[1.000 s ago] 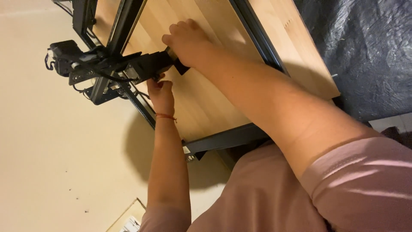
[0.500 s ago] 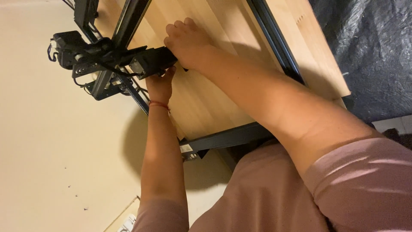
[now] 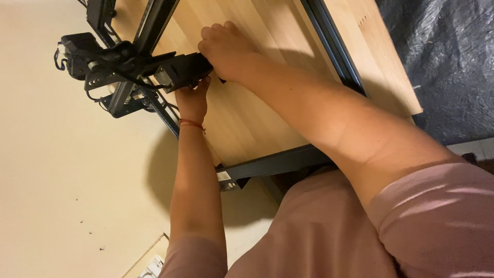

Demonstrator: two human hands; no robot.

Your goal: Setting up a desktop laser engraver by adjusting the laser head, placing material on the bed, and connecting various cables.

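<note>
both hands grip the black module (image 3: pixel 177 69) mounted on the dark metal frame (image 3: pixel 278 163). right hand (image 3: pixel 226 51) comes from above, fingers curled over the module's right end, knuckles up, thumb side hidden; closed around it as far as can be seen. left hand (image 3: pixel 191 100) reaches up from below, fingers wrapped on the module's underside, palm facing away from the camera, also closed on it. thin red string band (image 3: pixel 191 122) sits on the left wrist.

module sits at the left edge of the wooden board (image 3: pixel 247 118), on a dark crossbar (image 3: pixel 154 25) that runs up out of view. to its left hangs a black motor block (image 3: pixel 77 51) with brackets and short cables, touching the same carriage. exact joint between module and carriage is hidden by the fingers.

frame rail runs along the near edge of the board, with a small white label at its corner (image 3: pixel 224 176); another rail (image 3: pixel 332 46) runs diagonally up the right side of the board. board lies on the cream floor (image 3: pixel 67 195). dark crinkled plastic sheet (image 3: pixel 442 62) lies to the right, beside the board. pink sleeves (image 3: pixel 437 221) fill the lower right. a pale flat object (image 3: pixel 152 265) peeks in at the bottom edge, too cropped to identify.
</note>
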